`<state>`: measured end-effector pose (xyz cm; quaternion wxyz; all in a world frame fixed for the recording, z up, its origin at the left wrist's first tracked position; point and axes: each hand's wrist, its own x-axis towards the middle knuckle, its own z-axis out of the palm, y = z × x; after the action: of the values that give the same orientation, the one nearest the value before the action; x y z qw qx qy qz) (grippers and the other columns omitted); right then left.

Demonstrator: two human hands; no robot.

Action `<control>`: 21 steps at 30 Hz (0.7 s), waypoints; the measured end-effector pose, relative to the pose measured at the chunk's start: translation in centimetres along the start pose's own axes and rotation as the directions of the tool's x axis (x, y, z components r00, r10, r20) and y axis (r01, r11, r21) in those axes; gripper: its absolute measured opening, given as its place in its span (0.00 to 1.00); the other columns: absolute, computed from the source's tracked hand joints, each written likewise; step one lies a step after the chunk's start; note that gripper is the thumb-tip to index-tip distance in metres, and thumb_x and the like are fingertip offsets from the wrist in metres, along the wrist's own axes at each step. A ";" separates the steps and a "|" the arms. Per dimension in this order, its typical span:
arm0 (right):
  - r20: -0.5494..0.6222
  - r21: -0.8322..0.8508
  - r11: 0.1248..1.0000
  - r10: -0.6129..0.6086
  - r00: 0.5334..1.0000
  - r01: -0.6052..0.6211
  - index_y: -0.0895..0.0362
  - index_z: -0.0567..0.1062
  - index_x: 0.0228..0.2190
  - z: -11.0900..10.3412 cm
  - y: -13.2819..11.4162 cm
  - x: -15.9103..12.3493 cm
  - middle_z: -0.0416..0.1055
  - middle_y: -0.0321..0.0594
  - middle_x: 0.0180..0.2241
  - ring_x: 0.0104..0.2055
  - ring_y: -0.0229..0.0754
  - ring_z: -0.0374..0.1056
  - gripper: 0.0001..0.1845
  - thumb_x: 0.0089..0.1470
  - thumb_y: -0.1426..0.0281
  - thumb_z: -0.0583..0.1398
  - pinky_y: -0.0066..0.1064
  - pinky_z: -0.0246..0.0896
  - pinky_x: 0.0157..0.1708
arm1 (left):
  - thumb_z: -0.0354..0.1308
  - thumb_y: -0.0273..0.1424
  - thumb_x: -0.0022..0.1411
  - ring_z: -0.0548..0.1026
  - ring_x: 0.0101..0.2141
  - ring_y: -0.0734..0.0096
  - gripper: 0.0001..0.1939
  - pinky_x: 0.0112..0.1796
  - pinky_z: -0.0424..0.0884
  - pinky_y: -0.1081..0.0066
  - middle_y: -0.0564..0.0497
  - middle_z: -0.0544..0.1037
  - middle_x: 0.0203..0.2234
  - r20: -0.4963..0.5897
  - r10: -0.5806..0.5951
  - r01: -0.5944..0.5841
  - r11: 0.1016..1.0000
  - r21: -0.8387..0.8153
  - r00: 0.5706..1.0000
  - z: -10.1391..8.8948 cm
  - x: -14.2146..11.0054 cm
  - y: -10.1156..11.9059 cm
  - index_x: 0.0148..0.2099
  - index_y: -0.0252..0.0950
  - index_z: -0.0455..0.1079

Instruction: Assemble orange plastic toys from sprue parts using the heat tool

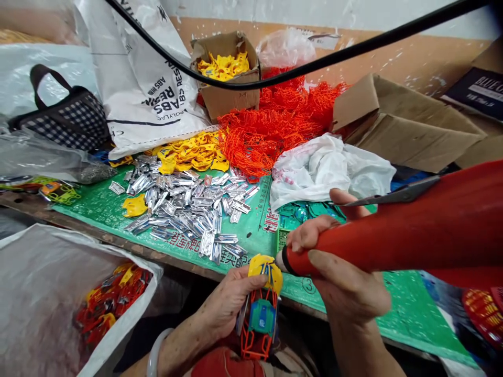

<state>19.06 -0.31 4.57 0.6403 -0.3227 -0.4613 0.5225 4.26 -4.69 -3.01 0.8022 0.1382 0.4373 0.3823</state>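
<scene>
My left hand (pixel 226 298) is closed around a toy car body (pixel 262 317) with a yellow front, a green middle and an orange-red frame. It holds the piece over my lap, close to the table's front edge. My right hand (pixel 346 277) grips a red power screwdriver (pixel 377 230), its fingers wrapped round the front of the barrel. The driver's tip meets the yellow front of the car or sits right beside it; the exact contact is too small to make out. Nearest on the table lie silver chrome strips (pixel 188 204) in a loose heap.
Yellow parts (pixel 196 152) and a tangle of orange-red frames (pixel 271 125) lie behind the strips. A white sack (pixel 137 78) and cardboard boxes (pixel 416 125) line the back. A black cable (pixel 275 78) hangs across the view. At lower left stands an open bag (pixel 47 293) with assembled pieces.
</scene>
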 end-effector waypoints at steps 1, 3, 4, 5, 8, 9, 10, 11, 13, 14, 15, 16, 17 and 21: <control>0.003 -0.001 1.000 0.003 1.000 -0.003 0.41 0.67 0.54 0.0 0.1 0.0 0.70 0.29 0.26 0.27 0.40 0.67 0.35 0.45 0.72 0.68 0.37 0.68 0.31 | 0.73 0.33 0.47 0.71 0.22 0.75 0.13 0.26 0.66 0.76 0.49 0.80 0.24 0.000 0.001 -0.001 1.000 -0.001 1.000 0.1 0.0 0.0 0.34 0.30 0.80; 0.008 -0.006 1.000 0.010 1.000 -0.010 0.42 0.66 0.54 0.0 0.5 0.0 0.70 0.29 0.26 0.27 0.40 0.67 0.35 0.45 0.72 0.68 0.38 0.68 0.32 | 0.73 0.33 0.46 0.71 0.22 0.75 0.13 0.26 0.65 0.76 0.50 0.79 0.24 -0.007 -0.001 0.001 1.000 -0.001 1.000 0.2 -0.1 0.1 0.33 0.30 0.80; 0.006 -0.018 1.000 0.012 1.000 -0.012 0.42 0.65 0.54 -0.1 0.6 0.0 0.70 0.30 0.26 0.27 0.40 0.66 0.35 0.45 0.72 0.68 0.39 0.68 0.33 | 0.73 0.33 0.45 0.71 0.22 0.75 0.14 0.25 0.65 0.76 0.50 0.79 0.24 -0.011 -0.001 0.001 1.000 0.003 1.000 0.2 -0.1 0.1 0.33 0.30 0.80; 0.005 -0.035 0.999 0.015 1.000 -0.015 0.42 0.65 0.55 -0.2 0.8 0.1 0.70 0.30 0.27 0.27 0.41 0.66 0.36 0.45 0.71 0.68 0.40 0.68 0.34 | 0.74 0.34 0.45 0.70 0.22 0.76 0.14 0.25 0.65 0.76 0.50 0.79 0.23 -0.014 -0.002 0.002 1.000 0.007 1.000 0.2 0.0 0.1 0.33 0.30 0.80; 0.013 -0.086 0.996 0.018 1.000 -0.017 0.44 0.64 0.55 -0.5 1.3 -0.1 0.70 0.31 0.27 0.28 0.42 0.67 0.36 0.46 0.70 0.68 0.42 0.68 0.37 | 0.74 0.34 0.45 0.69 0.21 0.77 0.14 0.25 0.64 0.76 0.51 0.78 0.22 -0.012 -0.001 0.001 1.000 0.013 1.000 0.2 0.0 0.0 0.32 0.30 0.79; 0.022 -0.094 0.995 0.018 1.000 -0.016 0.44 0.64 0.55 -0.6 1.4 -0.2 0.70 0.31 0.27 0.29 0.42 0.67 0.36 0.46 0.71 0.67 0.42 0.68 0.37 | 0.74 0.34 0.45 0.69 0.21 0.77 0.14 0.25 0.64 0.76 0.51 0.78 0.22 -0.011 0.003 -0.003 1.000 0.016 1.000 0.2 0.1 0.0 0.32 0.30 0.79; 0.035 -0.099 0.995 0.017 0.999 -0.014 0.43 0.64 0.55 -0.7 1.5 -0.3 0.69 0.31 0.28 0.29 0.42 0.67 0.35 0.46 0.71 0.67 0.42 0.68 0.38 | 0.74 0.34 0.45 0.69 0.21 0.77 0.14 0.25 0.65 0.77 0.50 0.78 0.23 -0.010 0.009 -0.009 1.000 0.018 1.000 0.1 0.1 -0.1 0.32 0.29 0.79; 0.046 -0.104 0.994 0.017 0.999 -0.012 0.43 0.64 0.54 -0.8 1.7 -0.4 0.69 0.30 0.28 0.29 0.42 0.67 0.34 0.47 0.71 0.67 0.42 0.67 0.38 | 0.74 0.34 0.46 0.70 0.22 0.77 0.14 0.26 0.65 0.77 0.50 0.78 0.23 -0.012 0.016 -0.016 1.000 0.018 1.000 0.1 0.2 -0.2 0.32 0.29 0.79; 0.060 -0.127 0.992 0.017 0.998 -0.010 0.43 0.67 0.50 -1.0 1.9 -0.6 0.69 0.31 0.29 0.30 0.42 0.67 0.28 0.47 0.71 0.66 0.43 0.67 0.40 | 0.74 0.34 0.46 0.70 0.23 0.77 0.15 0.26 0.65 0.77 0.49 0.79 0.24 -0.015 0.024 -0.024 1.000 0.015 1.000 0.1 0.2 -0.3 0.32 0.28 0.79; 0.060 -0.145 0.989 0.017 0.998 -0.008 0.44 0.69 0.47 -1.0 2.0 -0.7 0.69 0.31 0.29 0.30 0.42 0.67 0.25 0.47 0.71 0.66 0.43 0.67 0.40 | 0.74 0.34 0.46 0.70 0.23 0.76 0.15 0.26 0.65 0.77 0.49 0.78 0.24 -0.018 0.024 -0.024 1.000 0.011 1.000 0.1 0.2 -0.4 0.32 0.28 0.78; 0.055 -0.164 0.986 0.017 0.998 -0.008 0.45 0.70 0.45 -1.0 2.1 -0.7 0.69 0.31 0.29 0.30 0.42 0.67 0.23 0.47 0.71 0.66 0.43 0.67 0.39 | 0.74 0.34 0.45 0.70 0.22 0.76 0.15 0.26 0.65 0.77 0.49 0.78 0.23 -0.022 0.021 -0.021 1.000 0.006 1.000 0.1 0.2 -0.5 0.32 0.28 0.78; 0.047 -0.181 0.983 0.018 0.999 -0.009 0.46 0.70 0.44 -1.0 2.2 -0.8 0.68 0.32 0.29 0.29 0.42 0.67 0.22 0.46 0.71 0.66 0.43 0.68 0.39 | 0.74 0.34 0.45 0.70 0.22 0.76 0.15 0.26 0.65 0.77 0.49 0.78 0.23 -0.028 0.019 -0.019 1.000 0.002 0.999 0.2 0.2 -0.6 0.32 0.29 0.78; 0.035 -0.193 0.981 0.017 0.999 -0.010 0.46 0.70 0.44 -1.0 2.2 -0.8 0.68 0.32 0.29 0.29 0.42 0.67 0.23 0.46 0.71 0.66 0.43 0.68 0.38 | 0.74 0.35 0.45 0.70 0.22 0.76 0.15 0.25 0.65 0.76 0.49 0.78 0.23 -0.031 0.018 -0.018 1.000 0.002 0.999 0.2 0.2 -0.6 0.32 0.29 0.78; 0.012 -0.207 0.978 0.005 1.000 -0.003 0.47 0.69 0.47 -0.8 2.4 -0.8 0.69 0.31 0.27 0.28 0.43 0.68 0.27 0.45 0.72 0.67 0.43 0.69 0.35 | 0.73 0.35 0.46 0.69 0.22 0.76 0.14 0.25 0.63 0.76 0.50 0.77 0.22 -0.055 0.028 -0.026 0.999 0.037 0.998 0.1 0.2 -0.9 0.30 0.29 0.77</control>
<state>18.92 -0.40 1.88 0.5992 -0.3852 -0.5167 0.4749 4.85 -5.09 -3.58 0.7818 0.1481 0.4644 0.3888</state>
